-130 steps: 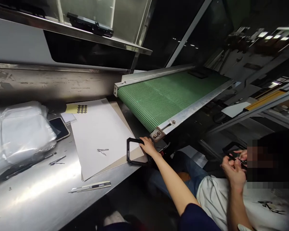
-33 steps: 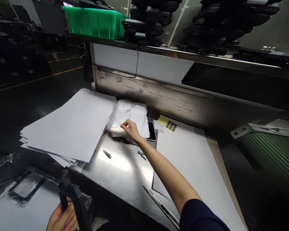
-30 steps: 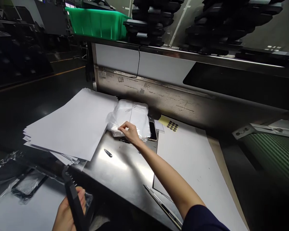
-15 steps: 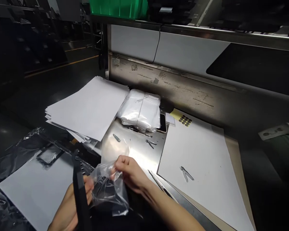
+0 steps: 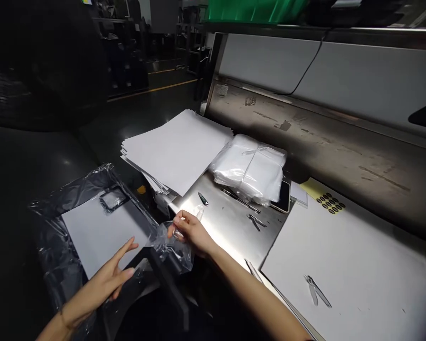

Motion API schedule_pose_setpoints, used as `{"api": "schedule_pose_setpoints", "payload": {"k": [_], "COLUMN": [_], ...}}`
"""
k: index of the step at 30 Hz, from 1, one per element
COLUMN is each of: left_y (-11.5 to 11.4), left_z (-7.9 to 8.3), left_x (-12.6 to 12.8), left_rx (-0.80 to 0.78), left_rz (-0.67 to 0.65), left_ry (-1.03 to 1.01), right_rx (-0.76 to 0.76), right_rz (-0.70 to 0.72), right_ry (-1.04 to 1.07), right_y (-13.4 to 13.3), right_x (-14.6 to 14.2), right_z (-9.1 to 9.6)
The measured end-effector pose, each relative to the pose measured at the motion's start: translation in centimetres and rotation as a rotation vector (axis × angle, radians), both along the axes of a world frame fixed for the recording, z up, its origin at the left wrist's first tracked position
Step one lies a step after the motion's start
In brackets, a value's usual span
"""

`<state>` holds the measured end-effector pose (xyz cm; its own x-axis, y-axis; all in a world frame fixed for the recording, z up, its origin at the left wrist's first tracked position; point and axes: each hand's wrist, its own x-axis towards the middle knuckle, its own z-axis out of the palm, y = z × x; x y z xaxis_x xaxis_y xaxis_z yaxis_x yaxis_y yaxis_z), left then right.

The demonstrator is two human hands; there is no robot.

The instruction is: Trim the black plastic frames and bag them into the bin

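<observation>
My right hand (image 5: pixel 193 233) pinches the edge of a clear plastic bag (image 5: pixel 179 255) at the near edge of the metal bench. My left hand (image 5: pixel 110 277) is to the left with thumb and fingers spread, holding nothing. Beside its fingertips is a black, angular frame-like part (image 5: pixel 168 279), in front of and partly overlapping the bag. Whether that part is inside the bag, I cannot tell. Beyond my left hand, a black framed piece in clear plastic (image 5: pixel 112 199) lies on a white sheet (image 5: pixel 92 227) in a bin lined with dark plastic (image 5: pixel 53 255).
A stack of white sheets (image 5: pixel 177 147) and a tied bundle of clear bags (image 5: pixel 250 166) lie on the bench. Nearby are a phone (image 5: pixel 284 196), a pen (image 5: pixel 241 200), nail clippers (image 5: pixel 256 221), another clipper (image 5: pixel 316 290) on white board (image 5: pixel 362 265), and yellow stickers (image 5: pixel 330 201).
My left hand has let go of the black part and spread its fingers. The black part has tilted and shifted right. My right hand still pinches the bag; the view has swung left.
</observation>
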<state>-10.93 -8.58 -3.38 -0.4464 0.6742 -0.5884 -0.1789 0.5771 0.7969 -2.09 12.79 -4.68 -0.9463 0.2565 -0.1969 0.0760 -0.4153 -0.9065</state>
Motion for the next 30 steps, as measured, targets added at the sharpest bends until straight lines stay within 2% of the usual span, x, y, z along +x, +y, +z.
{"api": "schedule_pose_setpoints", "payload": {"k": [2,5,7,9,12,15,20,27,29,30], "left_y": [1.0,1.1,0.2,-0.9,-2.0,-1.9,-1.9,-3.7,-3.5,-3.5], "left_z": [-0.6,-1.9,-2.3,-2.2,-2.0,-2.1,-2.5,-2.6,-3.0,-3.3], "left_x": [0.3,0.8,1.2,1.3,1.2,1.0,0.6,0.5,0.6,0.6], "left_rx": [0.016,-0.034,-0.056,-0.062,-0.071,-0.078,-0.096,-0.143,-0.140,-0.139], "left_rz": [-0.060,-0.056,-0.041,-0.021,0.006,0.017,0.030,0.087,0.077,0.079], "left_ry": [-0.009,-0.044,-0.039,-0.021,0.008,0.007,-0.023,0.049,0.046,0.043], "right_rx": [0.100,0.303,0.471,0.633,0.783,0.807,0.725,0.692,0.681,0.676], "right_rz": [0.125,0.235,0.218,0.143,0.062,0.075,0.096,-0.091,-0.027,0.052], "right_ry": [0.000,-0.016,-0.059,-0.132,-0.242,-0.260,-0.128,-0.137,-0.048,0.036], "right_y": [-0.5,-1.0,-1.1,-1.2,-1.7,-3.0,-5.6,-5.9,-6.4,-6.7], "right_x": [-0.2,1.0,2.7,4.7,7.3,8.4,7.8,5.6,4.8,4.7], "right_z": [0.6,1.5,1.4,0.8,-0.4,-0.5,0.8,-0.9,-0.4,0.0]}}
